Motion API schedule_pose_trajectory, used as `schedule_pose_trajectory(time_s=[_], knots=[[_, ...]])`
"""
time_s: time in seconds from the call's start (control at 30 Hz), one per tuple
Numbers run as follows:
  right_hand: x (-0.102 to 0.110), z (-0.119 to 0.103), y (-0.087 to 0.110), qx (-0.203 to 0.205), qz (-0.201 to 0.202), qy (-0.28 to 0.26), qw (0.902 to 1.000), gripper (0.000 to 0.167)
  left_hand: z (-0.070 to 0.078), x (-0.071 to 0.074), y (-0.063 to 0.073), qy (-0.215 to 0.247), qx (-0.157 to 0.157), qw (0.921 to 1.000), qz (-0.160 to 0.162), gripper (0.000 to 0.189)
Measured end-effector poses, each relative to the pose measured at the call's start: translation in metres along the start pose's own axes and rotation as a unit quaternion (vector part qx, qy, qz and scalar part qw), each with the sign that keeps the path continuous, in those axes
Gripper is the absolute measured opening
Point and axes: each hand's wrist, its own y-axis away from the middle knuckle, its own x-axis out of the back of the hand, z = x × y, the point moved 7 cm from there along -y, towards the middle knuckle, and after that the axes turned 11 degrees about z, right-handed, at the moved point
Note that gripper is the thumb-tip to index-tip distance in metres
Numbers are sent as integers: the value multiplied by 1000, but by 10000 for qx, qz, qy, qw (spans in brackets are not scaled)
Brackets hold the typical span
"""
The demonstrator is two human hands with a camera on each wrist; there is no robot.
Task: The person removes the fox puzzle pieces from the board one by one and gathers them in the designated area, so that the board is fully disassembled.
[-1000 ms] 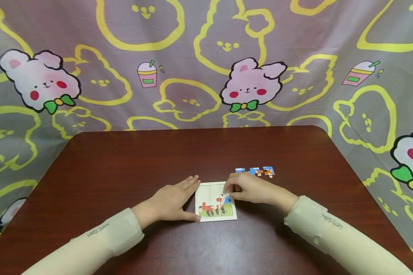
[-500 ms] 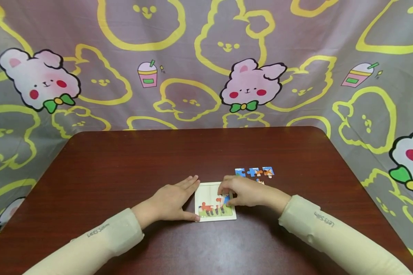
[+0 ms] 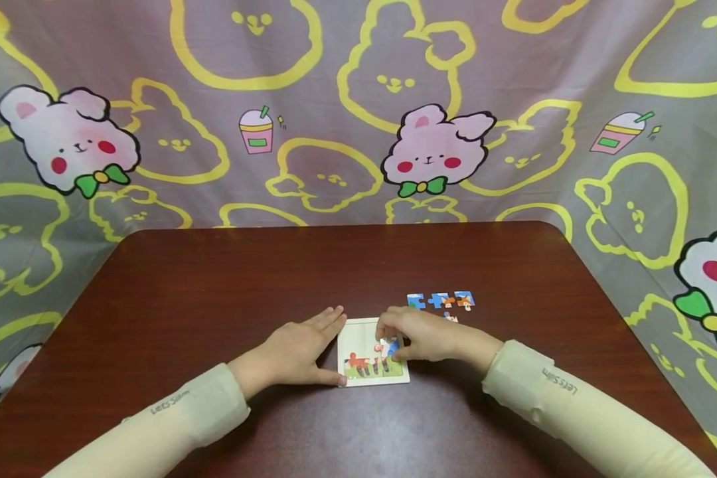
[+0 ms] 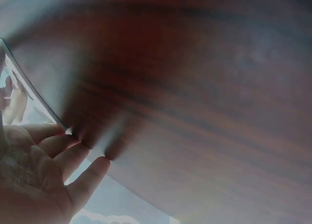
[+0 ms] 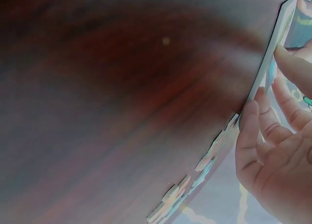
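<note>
A square jigsaw tray [image 3: 373, 382] with a pale rim lies on the table, its lower part filled with pieces picturing orange-red shapes, dark legs and green grass. Along its left side rests my left hand [image 3: 293, 352], fingers stretched out, thumb at the near left corner. My right hand [image 3: 428, 334] reaches over the tray's right side, thumb and fingers bent about a blue-and-white puzzle piece [image 3: 392, 346], partly hidden by them. In the right wrist view, thumb and fingertips meet at the tray edge [image 5: 263, 63], with a little finger [image 5: 248, 117] beside it.
Several loose puzzle pieces [image 3: 440, 301], blue with orange and white, lie beyond the right hand. One of them [image 3: 450, 317] is partly covered by it. The dark red table [image 3: 245, 272] ends at a patterned cloth backdrop [image 3: 311, 106].
My right hand has shifted slightly left over the tray, its fingers spreading a little, uncovering more loose pieces behind it. My left hand has stayed at the tray's left side.
</note>
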Motion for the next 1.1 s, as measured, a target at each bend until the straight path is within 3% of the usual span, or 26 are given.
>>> schedule_pose_trajectory(time_s=[0.47, 0.7, 1.1], knots=[[-2, 2, 1, -198, -149, -667, 9975, 30, 0, 0, 1, 25, -20, 10000, -11, 108], [1, 0, 1, 14, -20, -816, 9967, 29, 0, 0, 0, 37, 8, 10000, -27, 108], [4, 3, 0, -90, 60, -1062, 9943, 21, 0, -1, -1, -32, 2, 10000, -35, 108]])
